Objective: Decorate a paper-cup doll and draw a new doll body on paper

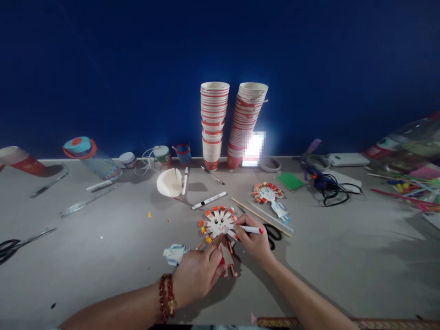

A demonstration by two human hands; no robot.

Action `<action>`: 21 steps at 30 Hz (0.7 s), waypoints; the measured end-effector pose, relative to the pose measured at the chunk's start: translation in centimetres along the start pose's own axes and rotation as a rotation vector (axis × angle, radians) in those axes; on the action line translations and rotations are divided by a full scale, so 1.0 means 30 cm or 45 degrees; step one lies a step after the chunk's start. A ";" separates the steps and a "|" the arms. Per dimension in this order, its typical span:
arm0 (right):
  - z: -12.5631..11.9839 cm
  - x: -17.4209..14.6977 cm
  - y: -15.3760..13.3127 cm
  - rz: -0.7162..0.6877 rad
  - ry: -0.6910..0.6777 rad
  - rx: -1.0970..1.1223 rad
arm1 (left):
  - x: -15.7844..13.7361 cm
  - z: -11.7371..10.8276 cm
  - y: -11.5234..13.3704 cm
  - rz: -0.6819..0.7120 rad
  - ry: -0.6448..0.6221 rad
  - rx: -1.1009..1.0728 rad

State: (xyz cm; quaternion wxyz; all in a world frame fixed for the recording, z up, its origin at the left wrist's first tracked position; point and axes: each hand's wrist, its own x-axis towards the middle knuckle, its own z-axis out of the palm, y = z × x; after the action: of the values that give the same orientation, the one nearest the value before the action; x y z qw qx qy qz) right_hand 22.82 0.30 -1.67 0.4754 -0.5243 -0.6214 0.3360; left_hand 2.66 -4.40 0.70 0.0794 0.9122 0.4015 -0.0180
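A paper doll point(218, 223) made from a cut paper cup lies on the table, with a smiling drawn face, a fringe of red-tipped strips and a red-edged dress. My left hand point(199, 268), wearing a beaded bracelet, holds it down, index finger at the face and thumb by the dress. In my right hand point(252, 240) is a white marker point(250, 228) with a red end, its tip at the right cheek; the fingers partly hide the fringe there. A blue-outlined paper dress point(174, 254) lies beside my left hand. Black-handled scissors point(273, 234) lie behind my right hand.
Two tall stacks of paper cups point(215, 123) stand by the blue wall, near a bright blurred screen point(253, 149). A second paper doll point(266, 193), a black-and-white marker point(209, 200), a wooden stick point(263, 217) and a cut cup point(169, 182) lie beyond my hands. More scissors point(10, 250) lie left.
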 end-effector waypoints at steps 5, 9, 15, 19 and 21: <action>0.001 -0.001 0.000 0.026 -0.004 0.025 | 0.000 0.007 -0.001 0.002 0.025 -0.004; 0.000 -0.002 0.003 0.025 -0.010 0.029 | -0.001 0.009 -0.002 0.010 0.036 -0.012; -0.001 0.001 -0.002 0.013 -0.004 0.046 | 0.000 0.004 -0.003 0.007 0.014 -0.004; -0.001 0.000 0.002 0.013 -0.016 0.031 | 0.001 0.005 -0.004 0.005 0.022 -0.023; -0.002 -0.001 0.005 0.018 -0.018 0.027 | 0.000 0.007 -0.004 0.008 0.021 -0.033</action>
State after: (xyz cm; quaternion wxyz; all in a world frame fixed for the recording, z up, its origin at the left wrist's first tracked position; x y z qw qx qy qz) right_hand 22.92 0.30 -1.82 0.4741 -0.5213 -0.6175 0.3496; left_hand 2.57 -4.34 0.50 0.0879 0.9125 0.3996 -0.0049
